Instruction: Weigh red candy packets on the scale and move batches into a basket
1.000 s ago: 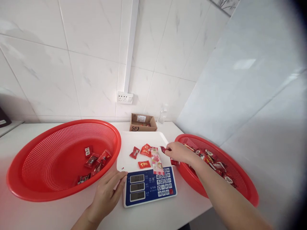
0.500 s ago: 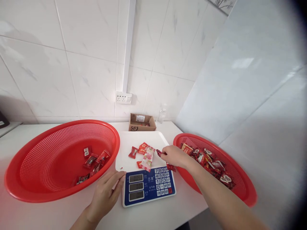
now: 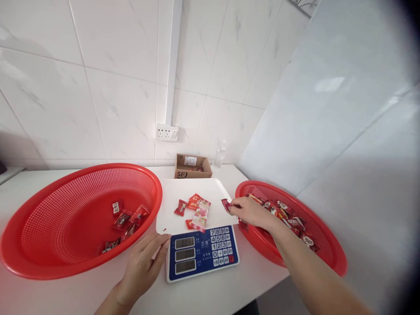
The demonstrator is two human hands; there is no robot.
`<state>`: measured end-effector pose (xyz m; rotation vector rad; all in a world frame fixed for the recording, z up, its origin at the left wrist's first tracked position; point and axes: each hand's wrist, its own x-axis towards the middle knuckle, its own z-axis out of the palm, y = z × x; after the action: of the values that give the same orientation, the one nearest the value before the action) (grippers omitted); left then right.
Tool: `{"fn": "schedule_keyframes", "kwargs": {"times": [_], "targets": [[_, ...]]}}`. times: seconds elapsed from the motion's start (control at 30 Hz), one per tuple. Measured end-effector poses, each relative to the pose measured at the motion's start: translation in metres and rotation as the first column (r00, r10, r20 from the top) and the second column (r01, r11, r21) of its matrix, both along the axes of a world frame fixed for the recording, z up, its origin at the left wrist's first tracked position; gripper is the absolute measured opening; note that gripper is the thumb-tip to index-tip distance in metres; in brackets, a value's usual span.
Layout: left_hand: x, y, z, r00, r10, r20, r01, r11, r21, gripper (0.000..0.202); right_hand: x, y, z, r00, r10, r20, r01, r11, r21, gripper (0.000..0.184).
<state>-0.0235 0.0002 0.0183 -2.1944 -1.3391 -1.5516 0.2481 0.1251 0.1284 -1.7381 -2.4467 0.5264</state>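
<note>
My right hand (image 3: 252, 212) is closed on a small dark red wrapped candy (image 3: 225, 204) above the right edge of the white scale pan (image 3: 173, 187). More red is visible under that hand, though I cannot make out what it is. Several red-wrapped candies, one of them a small candy (image 3: 180, 207), lie on the pan with a longer pink-and-white packet (image 3: 201, 215). My left hand (image 3: 144, 264) rests at the left front corner of the digital scale (image 3: 203, 253), fingers extended and thumb apart, holding nothing.
A large red basket (image 3: 49, 218) on the left has several candies in it. The red basket (image 3: 262, 247) on the right holds a bigger heap. Behind the scale stand a small cardboard box (image 3: 193, 174) and a clear plastic bottle (image 3: 219, 156), near the tiled wall.
My right hand has drawn to the right with the candy, away from the pink packet. The reading on the scale's top display has changed. My left hand has stayed in place.
</note>
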Motion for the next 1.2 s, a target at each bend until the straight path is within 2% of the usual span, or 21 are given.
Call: {"fn": "schedule_keyframes", "kwargs": {"times": [0.17, 0.4, 0.53, 0.9, 1.2], "targets": [[0.000, 0.000, 0.000, 1.000, -0.001, -0.004, 0.001, 1.000, -0.002, 0.012, -0.002, 0.004, -0.009, 0.992, -0.037, -0.119, 0.038, 0.999, 0.013, 0.024], [0.000, 0.001, -0.003, 1.000, 0.016, 0.013, -0.016, 1.000, -0.005, 0.012, -0.037, 0.016, -0.035, 0.953, -0.160, -0.259, 0.174, 0.984, 0.034, 0.027], [-0.001, 0.001, -0.001, 0.999, 0.033, 0.000, -0.033, 0.999, 0.013, 0.012, -0.050, 0.023, -0.043, 0.921, -0.211, -0.327, 0.241, 0.969, 0.052, 0.028], [0.000, 0.001, 0.000, 1.000, 0.017, 0.014, -0.017, 1.000, 0.004, 0.012, -0.048, 0.029, -0.047, 0.772, -0.344, -0.535, 0.233, 0.936, -0.265, 0.029], [0.000, 0.000, 0.000, 1.000, 0.025, 0.012, -0.025, 1.000, 0.009, 0.012, -0.046, 0.025, -0.045, 0.654, -0.398, -0.643, 0.211, 0.913, -0.350, 0.033]]}}
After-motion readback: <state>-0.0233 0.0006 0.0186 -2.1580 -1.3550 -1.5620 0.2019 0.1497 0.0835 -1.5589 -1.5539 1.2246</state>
